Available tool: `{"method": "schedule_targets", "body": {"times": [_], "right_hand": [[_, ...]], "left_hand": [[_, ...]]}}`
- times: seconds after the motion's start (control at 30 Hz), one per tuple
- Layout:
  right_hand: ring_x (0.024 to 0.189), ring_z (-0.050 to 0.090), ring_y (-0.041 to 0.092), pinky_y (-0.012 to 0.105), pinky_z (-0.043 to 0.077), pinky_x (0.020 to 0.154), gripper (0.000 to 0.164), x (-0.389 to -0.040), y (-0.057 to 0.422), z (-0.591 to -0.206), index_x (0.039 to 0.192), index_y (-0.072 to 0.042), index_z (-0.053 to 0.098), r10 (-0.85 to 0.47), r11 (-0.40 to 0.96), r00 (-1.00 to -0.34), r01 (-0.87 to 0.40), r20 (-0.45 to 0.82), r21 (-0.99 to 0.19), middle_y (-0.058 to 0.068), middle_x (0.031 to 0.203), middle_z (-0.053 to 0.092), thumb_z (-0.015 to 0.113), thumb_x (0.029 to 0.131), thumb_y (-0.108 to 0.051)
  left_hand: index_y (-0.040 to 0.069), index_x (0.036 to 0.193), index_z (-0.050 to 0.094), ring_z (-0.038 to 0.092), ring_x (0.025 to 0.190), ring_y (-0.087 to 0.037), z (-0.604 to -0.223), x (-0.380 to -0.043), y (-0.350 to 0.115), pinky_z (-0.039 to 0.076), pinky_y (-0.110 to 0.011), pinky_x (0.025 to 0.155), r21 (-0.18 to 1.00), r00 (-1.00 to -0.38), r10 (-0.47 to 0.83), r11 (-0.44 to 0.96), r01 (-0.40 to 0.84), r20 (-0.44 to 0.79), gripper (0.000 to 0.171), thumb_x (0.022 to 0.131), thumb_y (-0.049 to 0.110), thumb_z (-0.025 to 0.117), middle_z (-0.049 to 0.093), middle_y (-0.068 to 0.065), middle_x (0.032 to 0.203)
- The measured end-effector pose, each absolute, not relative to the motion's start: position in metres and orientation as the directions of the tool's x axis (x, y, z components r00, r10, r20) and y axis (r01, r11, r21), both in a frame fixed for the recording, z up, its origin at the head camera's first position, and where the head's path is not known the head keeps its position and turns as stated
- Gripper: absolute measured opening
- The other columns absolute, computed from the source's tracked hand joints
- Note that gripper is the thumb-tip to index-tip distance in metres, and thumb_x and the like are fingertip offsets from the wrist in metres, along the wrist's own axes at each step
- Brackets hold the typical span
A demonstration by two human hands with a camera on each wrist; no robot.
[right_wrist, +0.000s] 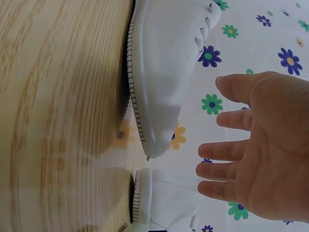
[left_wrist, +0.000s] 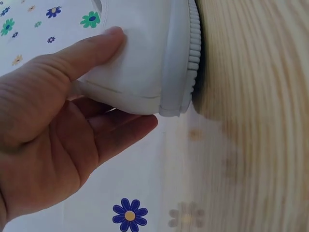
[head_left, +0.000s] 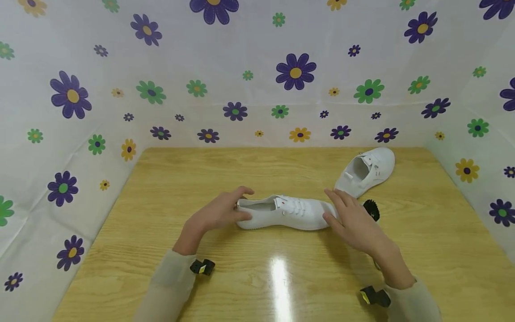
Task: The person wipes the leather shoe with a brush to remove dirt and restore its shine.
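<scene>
Pale wood with wavy grain and a glossy streak of light makes up the surface [head_left: 241, 277]; nearest are cream sleeves [head_left: 170, 277], with a small angular black clip [head_left: 202, 267] beside the left cuff; the left hand [head_left: 215, 212] is clamped on the heel of a smooth white shoe [head_left: 295, 219], thumb against its near side, fingers curled behind; the shoe, long and low with laces, a ribbed sole edge and a rounded toe, lies crosswise mid-surface; the right hand [head_left: 356, 226], fingers straight and apart, hangs just beside the toe and blocks part of it; that hand also hides some of a bristly black brush [head_left: 372, 209]; farther back, a second shoe [head_left: 382, 163] sits at a slant; beyond hangs creased white cloth [head_left: 241, 44] printed with purple, green and orange flowers.
</scene>
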State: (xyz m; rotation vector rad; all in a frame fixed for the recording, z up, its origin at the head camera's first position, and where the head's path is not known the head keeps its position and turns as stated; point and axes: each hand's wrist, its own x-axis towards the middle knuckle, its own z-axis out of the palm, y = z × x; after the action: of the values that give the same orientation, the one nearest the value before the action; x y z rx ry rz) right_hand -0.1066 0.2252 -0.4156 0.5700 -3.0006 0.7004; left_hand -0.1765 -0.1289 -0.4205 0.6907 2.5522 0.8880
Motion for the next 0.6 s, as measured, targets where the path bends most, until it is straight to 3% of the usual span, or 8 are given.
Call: {"method": "schedule_targets", "body": {"times": [0.2, 0.43, 0.6], "right_hand": [[0.137, 0.033, 0.050, 0.065, 0.029, 0.108, 0.057, -0.107, 0.226, -0.414, 0.153, -0.002, 0.032, -0.346, 0.834, -0.934, -0.349, 0.087, -0.427, 0.030, 0.151, 0.034, 0.050, 0.105, -0.028], [0.138, 0.032, 0.050, 0.065, 0.028, 0.109, 0.058, -0.108, 0.225, -0.412, 0.153, -0.002, 0.032, -0.342, 0.836, -0.937, -0.338, 0.070, -0.431, 0.030, 0.152, 0.032, 0.051, 0.104, -0.027], [0.139, 0.031, 0.049, 0.065, 0.028, 0.109, 0.059, -0.107, 0.225, -0.414, 0.153, -0.003, 0.032, -0.338, 0.836, -0.940, -0.327, 0.057, -0.440, 0.029, 0.153, 0.032, 0.053, 0.103, -0.026]], "left_hand": [[0.012, 0.148, 0.039, 0.055, 0.091, -0.020, -0.425, -0.184, -0.134, 0.047, -0.035, 0.079, 0.679, -0.820, 0.546, 0.669, 0.301, -0.173, 0.063, 0.096, 0.032, 0.068, 0.062, -0.007, 0.107], [0.006, 0.141, 0.048, 0.056, 0.093, -0.021, -0.425, -0.191, -0.135, 0.047, -0.036, 0.081, 0.698, -0.830, 0.528, 0.662, 0.271, -0.178, 0.054, 0.097, 0.031, 0.066, 0.063, -0.007, 0.108], [0.003, 0.140, 0.047, 0.055, 0.093, -0.022, -0.427, -0.193, -0.135, 0.047, -0.035, 0.081, 0.728, -0.833, 0.521, 0.641, 0.241, -0.184, 0.052, 0.099, 0.030, 0.062, 0.063, -0.009, 0.109]]}}
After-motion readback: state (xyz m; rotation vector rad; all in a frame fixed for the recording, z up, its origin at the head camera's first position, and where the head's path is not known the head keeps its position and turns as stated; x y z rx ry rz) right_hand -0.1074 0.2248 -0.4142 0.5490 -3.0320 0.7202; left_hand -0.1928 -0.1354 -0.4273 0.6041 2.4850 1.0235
